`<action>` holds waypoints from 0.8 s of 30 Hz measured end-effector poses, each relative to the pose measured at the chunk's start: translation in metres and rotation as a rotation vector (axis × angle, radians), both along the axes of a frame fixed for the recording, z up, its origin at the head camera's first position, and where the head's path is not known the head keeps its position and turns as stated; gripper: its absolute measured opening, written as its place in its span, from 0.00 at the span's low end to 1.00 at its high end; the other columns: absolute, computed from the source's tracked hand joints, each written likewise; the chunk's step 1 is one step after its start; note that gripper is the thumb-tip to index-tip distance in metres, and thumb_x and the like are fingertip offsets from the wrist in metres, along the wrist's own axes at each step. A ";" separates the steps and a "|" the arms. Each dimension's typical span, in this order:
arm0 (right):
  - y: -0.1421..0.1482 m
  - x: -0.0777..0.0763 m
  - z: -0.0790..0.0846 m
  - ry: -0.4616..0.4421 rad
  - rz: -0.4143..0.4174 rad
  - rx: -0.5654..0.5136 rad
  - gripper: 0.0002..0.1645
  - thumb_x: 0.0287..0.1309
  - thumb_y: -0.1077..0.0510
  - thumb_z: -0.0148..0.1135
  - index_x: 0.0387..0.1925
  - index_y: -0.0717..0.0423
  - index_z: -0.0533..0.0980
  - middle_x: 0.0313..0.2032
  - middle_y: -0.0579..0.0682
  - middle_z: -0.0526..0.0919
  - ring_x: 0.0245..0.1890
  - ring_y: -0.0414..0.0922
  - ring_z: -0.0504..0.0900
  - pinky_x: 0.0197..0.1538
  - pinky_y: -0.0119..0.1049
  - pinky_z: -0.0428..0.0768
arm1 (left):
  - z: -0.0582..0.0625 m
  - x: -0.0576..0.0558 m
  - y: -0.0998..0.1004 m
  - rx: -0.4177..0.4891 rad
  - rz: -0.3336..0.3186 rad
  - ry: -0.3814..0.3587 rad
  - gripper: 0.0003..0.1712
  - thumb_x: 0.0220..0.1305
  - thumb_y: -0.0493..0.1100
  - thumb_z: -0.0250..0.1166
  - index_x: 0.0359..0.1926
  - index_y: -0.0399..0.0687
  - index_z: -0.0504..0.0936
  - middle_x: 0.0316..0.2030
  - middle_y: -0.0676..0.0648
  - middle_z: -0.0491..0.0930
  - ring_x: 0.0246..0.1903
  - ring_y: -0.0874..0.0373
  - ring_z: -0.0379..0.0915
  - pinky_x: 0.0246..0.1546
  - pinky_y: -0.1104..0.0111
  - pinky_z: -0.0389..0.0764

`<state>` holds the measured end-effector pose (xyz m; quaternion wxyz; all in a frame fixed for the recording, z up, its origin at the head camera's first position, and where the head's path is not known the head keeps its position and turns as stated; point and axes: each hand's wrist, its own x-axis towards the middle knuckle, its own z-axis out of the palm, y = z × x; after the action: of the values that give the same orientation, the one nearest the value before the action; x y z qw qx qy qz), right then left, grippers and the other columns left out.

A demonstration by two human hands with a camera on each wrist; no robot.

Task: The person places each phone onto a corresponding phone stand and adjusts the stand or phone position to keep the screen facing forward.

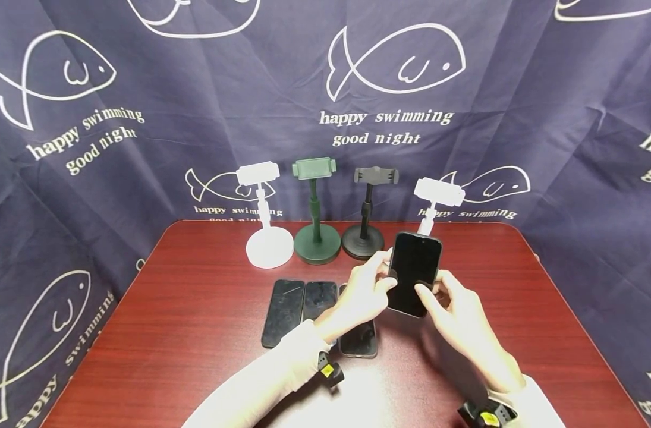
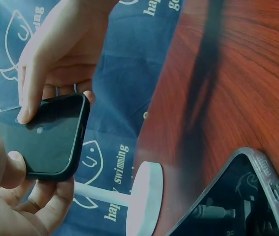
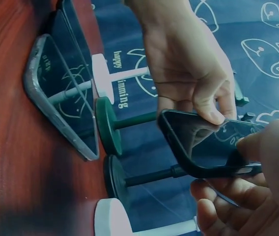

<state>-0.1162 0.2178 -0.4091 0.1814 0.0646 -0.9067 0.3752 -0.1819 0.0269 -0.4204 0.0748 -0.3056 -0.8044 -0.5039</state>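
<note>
A black smartphone (image 1: 414,267) is held up above the table between both hands, its dark screen toward the head camera. My left hand (image 1: 364,292) grips its left edge, thumb on the screen and fingers behind. From the other side my right hand (image 1: 461,312) pinches the right edge, its thumb (image 3: 250,147) lying on the glass. Behind the phone stands a white phone stand (image 1: 439,192), its base hidden by the phone in the head view. Three more phones lie side by side on the table, the rightmost phone (image 1: 359,342) partly under the left forearm.
Along the back of the red wooden table (image 1: 159,333) stand another white phone stand (image 1: 269,246), a green phone stand (image 1: 317,244) and a black phone stand (image 1: 363,241). A fish-print cloth (image 1: 282,89) hangs behind. The leftmost phone (image 1: 283,312) lies near the middle phone (image 1: 321,297).
</note>
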 end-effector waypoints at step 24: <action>0.007 -0.016 0.030 0.152 -0.056 -0.032 0.06 0.59 0.53 0.66 0.36 0.47 0.79 0.22 0.42 0.79 0.19 0.32 0.72 0.26 0.22 0.68 | 0.021 -0.017 0.007 0.099 0.014 -0.017 0.19 0.65 0.46 0.63 0.56 0.49 0.76 0.40 0.48 0.86 0.32 0.69 0.80 0.36 0.79 0.79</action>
<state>-0.1320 0.2244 -0.3793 0.2613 0.0646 -0.8857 0.3782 -0.1986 0.0342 -0.3989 0.0863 -0.2916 -0.7813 -0.5451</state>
